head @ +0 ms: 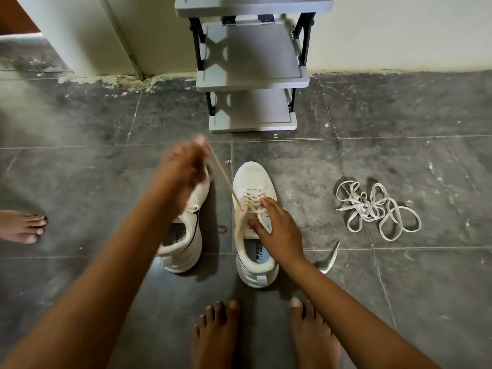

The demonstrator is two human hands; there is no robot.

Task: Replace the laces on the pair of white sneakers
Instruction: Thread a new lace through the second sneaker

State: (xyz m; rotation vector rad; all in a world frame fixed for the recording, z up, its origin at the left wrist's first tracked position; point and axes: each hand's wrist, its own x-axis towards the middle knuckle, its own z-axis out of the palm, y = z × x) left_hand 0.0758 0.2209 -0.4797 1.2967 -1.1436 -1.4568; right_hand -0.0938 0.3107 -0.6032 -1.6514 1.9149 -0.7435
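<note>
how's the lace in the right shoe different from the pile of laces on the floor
The sneaker lace is threaded across the right sneaker; the pile lies loose and tangled on the floor. One strand of the sneaker lace is pulled taut by the left hand; the pile is untouched. Both are pale, flat laces.

Sneakers: white, thin black side stripes, as I read them.
Loose laces, right of frame: off-white.
Floor: dark grey tiles, pale mottling.
Rack, top centre: grey, black frame.
</note>
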